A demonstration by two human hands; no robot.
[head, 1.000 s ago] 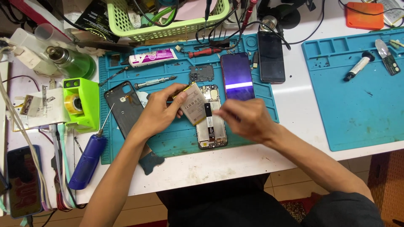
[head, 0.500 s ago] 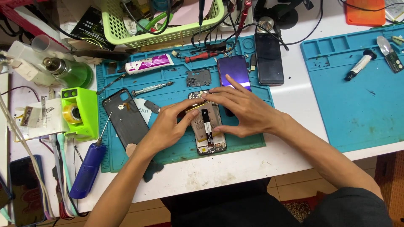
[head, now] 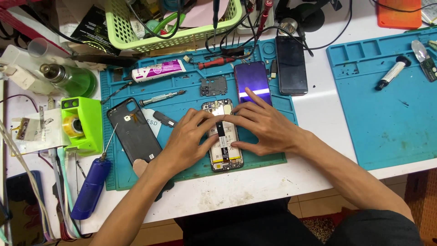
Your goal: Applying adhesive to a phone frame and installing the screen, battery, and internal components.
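left hand: left hand [head: 189, 141] lies flat, fingers spread and pressing down on the left edge of the opened smartphone with its back removed [head: 224, 136]; no closed grip, it only pins the phone so it cannot slide.
right hand: right hand [head: 264, 127] also open, fingers fanned over the right side and middle of the phone, thumb low along its edge; touching, not grasping anything separate that I can see.
opened phone: lies face down on the teal silicone repair mat [head: 132, 177], near the front edge of the white bench [head: 314, 109]; battery and black flex strip exposed, upper board partly hidden by fingers.
why held so: judged as bracing from both sides while fingertips press on the middle strip area; exact contact point hidden.
back cover: dark plastic phone back cover [head: 134, 132] lies inside up on the mat, left of the left hand, apart from it.
nearby tools: silver precision screwdriver [head: 161, 98] and small black metal shield plate [head: 213, 85] lie above the hands, within reach.
other phones: purple-screened smartphone [head: 252, 82] just beyond the right fingers; black smartphone [head: 291, 64] beside it, off the mat edge.
left side: blue-handled pick tool [head: 91, 187], bright green tape dispenser [head: 82, 125].
far: yellow-green plastic basket [head: 182, 36] at the back; second teal mat [head: 387, 114] to the right.
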